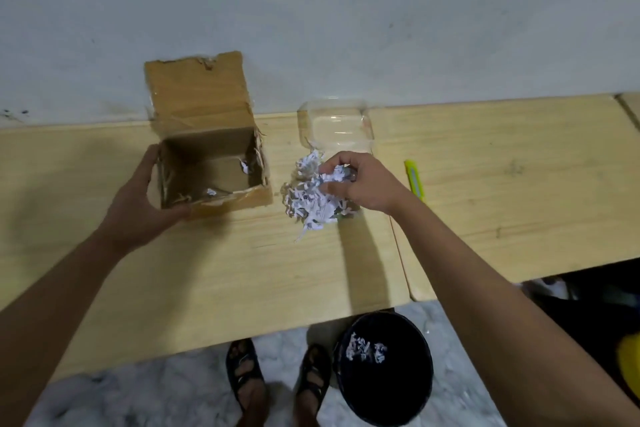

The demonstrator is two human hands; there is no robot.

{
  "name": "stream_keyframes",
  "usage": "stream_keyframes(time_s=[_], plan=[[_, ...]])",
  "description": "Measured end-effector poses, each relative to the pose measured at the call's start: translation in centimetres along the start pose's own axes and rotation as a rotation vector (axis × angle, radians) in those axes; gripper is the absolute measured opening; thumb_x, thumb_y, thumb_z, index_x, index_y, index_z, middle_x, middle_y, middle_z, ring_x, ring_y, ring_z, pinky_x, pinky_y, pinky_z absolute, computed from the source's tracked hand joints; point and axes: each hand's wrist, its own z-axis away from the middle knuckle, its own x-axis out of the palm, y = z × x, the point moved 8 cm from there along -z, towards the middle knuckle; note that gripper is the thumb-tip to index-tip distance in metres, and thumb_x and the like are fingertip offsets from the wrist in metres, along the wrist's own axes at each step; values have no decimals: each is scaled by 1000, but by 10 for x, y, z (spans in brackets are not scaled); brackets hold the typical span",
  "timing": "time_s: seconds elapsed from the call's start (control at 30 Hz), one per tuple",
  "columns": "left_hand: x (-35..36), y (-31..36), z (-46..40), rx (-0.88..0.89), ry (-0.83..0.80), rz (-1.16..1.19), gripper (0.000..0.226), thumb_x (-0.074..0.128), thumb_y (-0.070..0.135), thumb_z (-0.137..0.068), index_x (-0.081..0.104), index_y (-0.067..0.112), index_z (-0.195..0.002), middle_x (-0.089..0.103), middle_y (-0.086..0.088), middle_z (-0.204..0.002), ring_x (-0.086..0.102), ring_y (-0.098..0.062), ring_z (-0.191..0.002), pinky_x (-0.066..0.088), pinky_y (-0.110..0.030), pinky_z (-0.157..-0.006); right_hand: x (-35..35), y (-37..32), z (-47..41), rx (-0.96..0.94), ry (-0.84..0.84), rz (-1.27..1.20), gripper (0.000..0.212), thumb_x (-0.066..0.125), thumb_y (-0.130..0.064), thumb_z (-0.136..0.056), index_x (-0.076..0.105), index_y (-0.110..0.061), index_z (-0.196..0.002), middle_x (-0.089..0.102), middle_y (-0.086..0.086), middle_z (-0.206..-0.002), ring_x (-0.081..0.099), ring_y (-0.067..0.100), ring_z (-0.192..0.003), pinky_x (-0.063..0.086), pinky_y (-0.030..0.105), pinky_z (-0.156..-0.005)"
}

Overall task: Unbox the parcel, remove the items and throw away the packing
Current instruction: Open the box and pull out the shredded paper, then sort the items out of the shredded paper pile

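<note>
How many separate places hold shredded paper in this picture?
3. A pile on the table under the right hand; a few scraps inside the cardboard box; some in the black bin on the floor. More may be hidden.

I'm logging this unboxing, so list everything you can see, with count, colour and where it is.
cardboard box: one, brown, open, table left, few scraps inside
shredded paper pile: one, white, table, right of box
clear plastic container: one, transparent, behind pile
utility knife: one, yellow-green, right of pile
table: light wood, against wall
bin: one, black, on floor, some shreds inside
sandals: two, black, on feet
left hand: holds box side
right hand: grips shreds
</note>
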Motion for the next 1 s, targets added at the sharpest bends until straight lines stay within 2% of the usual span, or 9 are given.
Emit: stream_keyframes(time_s=[0.13,0.23,0.3,0.37,0.43,0.53,0.6,0.87,1.0], plan=[[-1,19,11,40,121,-56,118,85,41,-74,14,14,-165,15,9,-170,15,-5,-151,18,-35,-126,2,6,5,-39,-6,49,33,86,-32,-82,75,-28,-112,71,-8,-126,70,17,-106,56,42,-96],[-3,53,16,129,197,-10,104,71,56,-74,23,30,-162,29,32,-156,27,2,-141,23,-13,-116,-2,5,8,-58,13,77,34,82,-30,-85,74,-28,-119,70,-9,-127,67,14,-108,53,33,-95],[6,78,14,202,180,3,90,68,59,-75,32,37,-155,47,28,-147,42,-3,-134,32,-4,-106,-7,7,9,-62,29,53,32,79,-23,-88,74,-26,-119,71,-8,-127,66,12,-108,51,29,-93],[20,96,8,219,160,-16,94,74,56,-77,37,22,-156,53,-4,-148,49,-16,-134,36,-11,-107,-10,9,10,-74,36,22,29,77,-20,-89,75,-25,-117,71,-8,-127,65,8,-116,50,28,-99],[40,119,5,267,135,-38,93,83,43,-80,38,13,-156,51,-13,-150,48,-16,-136,36,-17,-113,-13,9,11,-98,43,-2,28,76,-18,-89,75,-23,-116,72,-10,-125,65,6,-119,50,32,-105],[80,152,2,364,30,-35,94,85,34,-81,36,11,-157,48,-12,-155,44,-22,-145,39,-44,-121,-16,9,12,-127,57,-53,26,76,-13,-90,75,-19,-115,74,-8,-122,68,6,-116,52,37,-107],[106,163,-3,392,-48,-29,98,82,42,-80,33,14,-159,40,-8,-163,33,-19,-154,33,-49,-124,-17,9,15,-146,70,-70,23,74,-12,-91,75,-19,-113,75,-8,-120,69,7,-113,53,38,-105],[179,159,-8,377,-273,-105,104,75,56,-73,28,26,-161,33,3,-166,29,-15,-154,30,-46,-125,-21,18,21,-202,150,-41,32,56,3,-94,75,-18,-109,76,-7,-116,70,6,-111,55,24,-95],[200,146,-7,465,-357,-216,113,80,57,-72,25,17,-163,27,-2,-170,18,-20,-159,21,-44,-128,-13,26,25,-263,182,-12,40,60,13,-84,75,-13,-110,74,-3,-120,71,18,-109,57,36,-96]])
